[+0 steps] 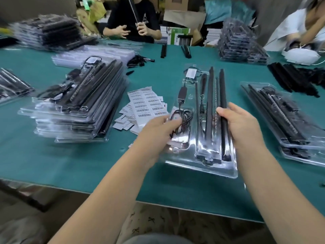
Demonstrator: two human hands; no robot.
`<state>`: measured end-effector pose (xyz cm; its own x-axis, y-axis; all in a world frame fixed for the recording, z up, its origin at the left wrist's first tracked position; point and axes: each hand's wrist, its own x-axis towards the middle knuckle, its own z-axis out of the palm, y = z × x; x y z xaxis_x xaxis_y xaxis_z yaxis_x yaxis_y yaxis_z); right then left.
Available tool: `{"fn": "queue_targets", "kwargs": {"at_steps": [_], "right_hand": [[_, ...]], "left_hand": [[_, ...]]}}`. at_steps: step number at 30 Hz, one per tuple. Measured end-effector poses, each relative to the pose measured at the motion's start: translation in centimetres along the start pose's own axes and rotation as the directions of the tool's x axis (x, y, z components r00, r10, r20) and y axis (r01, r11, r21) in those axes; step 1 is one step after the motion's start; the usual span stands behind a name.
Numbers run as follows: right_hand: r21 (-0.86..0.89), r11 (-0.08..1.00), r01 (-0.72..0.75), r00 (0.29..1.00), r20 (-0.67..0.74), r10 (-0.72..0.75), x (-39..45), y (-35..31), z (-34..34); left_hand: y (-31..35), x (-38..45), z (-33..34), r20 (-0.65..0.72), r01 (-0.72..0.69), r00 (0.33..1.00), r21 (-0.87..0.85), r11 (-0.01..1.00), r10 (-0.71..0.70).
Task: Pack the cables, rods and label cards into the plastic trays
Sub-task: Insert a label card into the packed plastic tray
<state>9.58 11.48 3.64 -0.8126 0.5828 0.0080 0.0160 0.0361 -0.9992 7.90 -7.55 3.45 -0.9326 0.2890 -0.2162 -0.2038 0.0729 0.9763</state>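
A clear plastic tray [182,162] lies in front of me on the green table, holding black rods [210,95], a small white label card [191,72] at its far end and a coiled black cable [184,117] on its left side. My left hand [158,129] grips the tray's left edge, its thumb lying over the coiled cable. My right hand [241,124] holds the tray's right side, its thumb and fingers curled round the rightmost black rod [223,95].
A tall stack of packed trays [75,110] stands at the left, with loose barcode label cards [146,104] beside it. More packed trays [281,120] lie at the right, and loose black rods [292,78] beyond. Other people work at the table's far side.
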Motion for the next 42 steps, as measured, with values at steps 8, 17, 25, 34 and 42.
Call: {"fn": "queue_targets", "kwargs": {"at_steps": [8,17,25,34,42], "right_hand": [[0.082,0.983,0.165,0.916,0.357,-0.184,-6.4,-3.5,7.7],[-0.063,0.925,0.374,0.792,0.542,-0.283,-7.5,-3.3,20.4],[-0.165,0.906,0.389,0.732,0.652,-0.195,-7.4,-2.1,23.0],[-0.122,0.951,0.286,0.737,0.662,-0.137,-6.5,-1.6,22.6],[-0.092,0.982,0.167,0.763,0.642,-0.069,-5.4,-0.7,21.0]], "left_hand": [[5.8,-1.9,-9.2,-0.252,-0.213,0.944,0.036,0.976,0.215],[9.3,1.2,-21.6,-0.447,0.095,0.703,0.83,0.549,0.554],[7.2,3.0,-23.1,-0.497,0.291,0.704,0.854,0.432,0.508],[7.3,3.1,-23.3,-0.597,0.372,0.657,0.787,0.492,0.46],[7.5,3.5,-23.5,-0.637,0.424,0.662,0.753,0.504,0.394]]}}
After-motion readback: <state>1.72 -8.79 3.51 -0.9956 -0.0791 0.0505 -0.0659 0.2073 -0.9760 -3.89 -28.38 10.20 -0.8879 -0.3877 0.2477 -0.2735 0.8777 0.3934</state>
